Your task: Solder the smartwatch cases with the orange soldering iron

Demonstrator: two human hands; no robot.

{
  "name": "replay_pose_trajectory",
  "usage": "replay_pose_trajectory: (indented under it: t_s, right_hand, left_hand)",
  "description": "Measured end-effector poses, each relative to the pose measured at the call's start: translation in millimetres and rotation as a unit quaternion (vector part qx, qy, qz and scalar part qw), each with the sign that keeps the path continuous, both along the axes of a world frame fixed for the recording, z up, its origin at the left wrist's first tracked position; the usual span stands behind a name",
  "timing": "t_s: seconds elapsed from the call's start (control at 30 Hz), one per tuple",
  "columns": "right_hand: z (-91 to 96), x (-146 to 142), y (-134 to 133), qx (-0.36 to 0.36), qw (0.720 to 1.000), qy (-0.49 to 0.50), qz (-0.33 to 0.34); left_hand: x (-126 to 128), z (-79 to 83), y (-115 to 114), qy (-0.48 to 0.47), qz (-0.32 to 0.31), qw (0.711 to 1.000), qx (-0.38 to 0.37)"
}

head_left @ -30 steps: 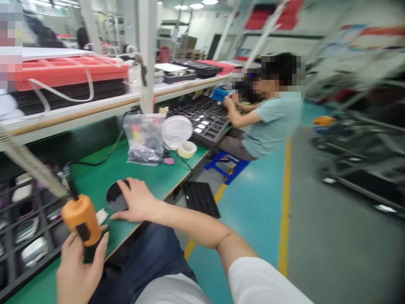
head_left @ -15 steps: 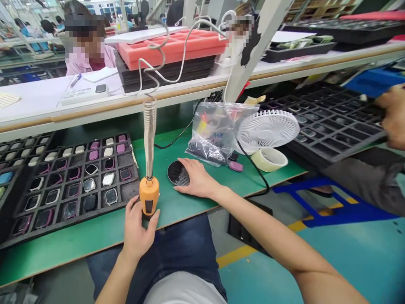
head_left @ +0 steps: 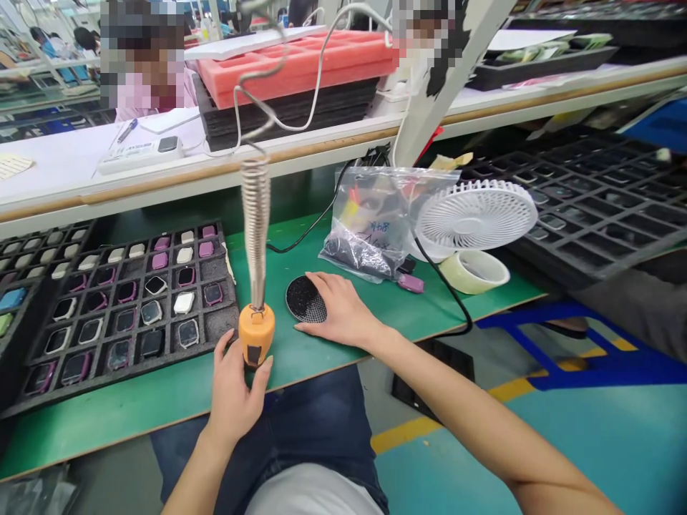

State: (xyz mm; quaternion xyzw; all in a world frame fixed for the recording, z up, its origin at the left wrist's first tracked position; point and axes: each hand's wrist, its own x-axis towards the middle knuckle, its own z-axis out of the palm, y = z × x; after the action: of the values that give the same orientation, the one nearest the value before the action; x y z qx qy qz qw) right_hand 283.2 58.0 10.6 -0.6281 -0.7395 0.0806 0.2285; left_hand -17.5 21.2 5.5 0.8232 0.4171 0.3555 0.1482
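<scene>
Left hand (head_left: 233, 397) is pretty much wrapped around the base of an orange-handled tool (head_left: 256, 335), while the right hand (head_left: 340, 309) lies flat and open on a round black mesh pad (head_left: 303, 299), with a tray of watches (head_left: 129, 315) just past the left hand.
</scene>
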Motion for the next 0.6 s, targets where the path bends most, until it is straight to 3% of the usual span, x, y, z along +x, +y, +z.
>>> replay_pose_trajectory:
  t_s: [0.27,0.6]
  right_hand:
    - [3.7,3.9,14.3,0.006,1.0,-0.01,0.028]
    - [0.2,-5.9,0.0,0.023,0.999,0.011,0.019]
  left_hand:
    - [1.0,-3.9,-0.3,0.016,0.005,1.0,-0.002]
    - [-0.4,-5.8,-1.3,0.018,-0.004,1.0,-0.012]
